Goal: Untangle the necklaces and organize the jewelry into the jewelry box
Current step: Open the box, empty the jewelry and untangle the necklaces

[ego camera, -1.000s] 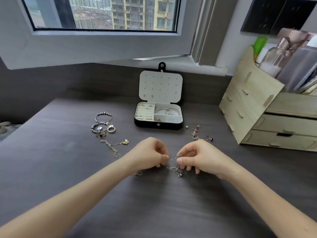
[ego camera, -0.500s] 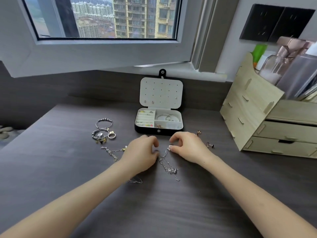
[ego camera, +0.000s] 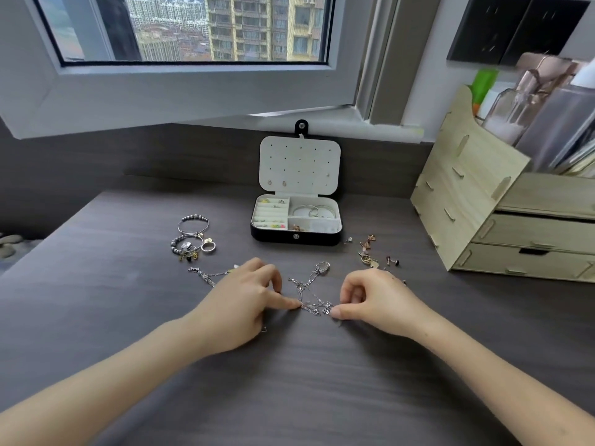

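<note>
The person is working at the tangled necklaces [ego camera: 310, 292], which are lying on the dark desk [ego camera: 128, 317] just in front of the open jewelry box [ego camera: 296, 237]. The left hand [ego camera: 244, 300] is pinning the left side of the knot under its thumb tip, fingers curled in close. The right hand [ego camera: 376, 300] is mirroring it, its thumb holding the right side. Both hands are keeping narrow, so the grip is on strands rather than on the whole clump.

To do this well, the hands should probably be spreading the knot flat and loosening it, not pulling the ends apart, since tension would likely be tightening the snarl. Teasing one loop out at a time looks safest.

The necklaces are showing as thin silver chains, crossing one another, with small links and a clasp or pendant pointing toward the box. How many chains there are cannot be told. Such fine links are likely kinking easily.

Left of the box, beaded bracelets [ego camera: 193, 225] and a ring [ego camera: 208, 247] are waiting; to its right, earrings [ego camera: 370, 249] are lying scattered.
</note>
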Tool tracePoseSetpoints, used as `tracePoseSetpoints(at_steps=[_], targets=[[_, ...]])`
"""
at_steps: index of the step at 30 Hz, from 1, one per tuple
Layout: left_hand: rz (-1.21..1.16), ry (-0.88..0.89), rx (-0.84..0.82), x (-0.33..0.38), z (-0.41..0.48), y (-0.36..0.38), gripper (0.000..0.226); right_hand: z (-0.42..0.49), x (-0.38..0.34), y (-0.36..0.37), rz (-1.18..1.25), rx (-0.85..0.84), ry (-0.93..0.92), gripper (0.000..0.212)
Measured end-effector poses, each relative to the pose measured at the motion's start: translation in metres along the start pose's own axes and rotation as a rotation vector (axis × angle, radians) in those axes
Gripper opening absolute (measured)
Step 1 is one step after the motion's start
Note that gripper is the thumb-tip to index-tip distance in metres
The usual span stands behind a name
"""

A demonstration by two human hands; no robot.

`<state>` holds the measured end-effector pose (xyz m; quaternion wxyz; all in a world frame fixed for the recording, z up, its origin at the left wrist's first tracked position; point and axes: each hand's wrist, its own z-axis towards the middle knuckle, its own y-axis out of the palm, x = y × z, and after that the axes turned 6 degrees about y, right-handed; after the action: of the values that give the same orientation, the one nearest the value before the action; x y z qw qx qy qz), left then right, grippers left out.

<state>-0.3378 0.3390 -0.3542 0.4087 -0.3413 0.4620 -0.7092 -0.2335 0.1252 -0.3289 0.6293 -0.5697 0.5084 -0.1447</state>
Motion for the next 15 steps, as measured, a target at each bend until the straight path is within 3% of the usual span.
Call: tracePoseSetpoints(at_steps=[15], targets=[[0.052,0.011,-0.063,-0.023,-0.007,-0.019,0.062,0.011,0.016,-0.024,-0.070,-0.086,0.064,0.017]])
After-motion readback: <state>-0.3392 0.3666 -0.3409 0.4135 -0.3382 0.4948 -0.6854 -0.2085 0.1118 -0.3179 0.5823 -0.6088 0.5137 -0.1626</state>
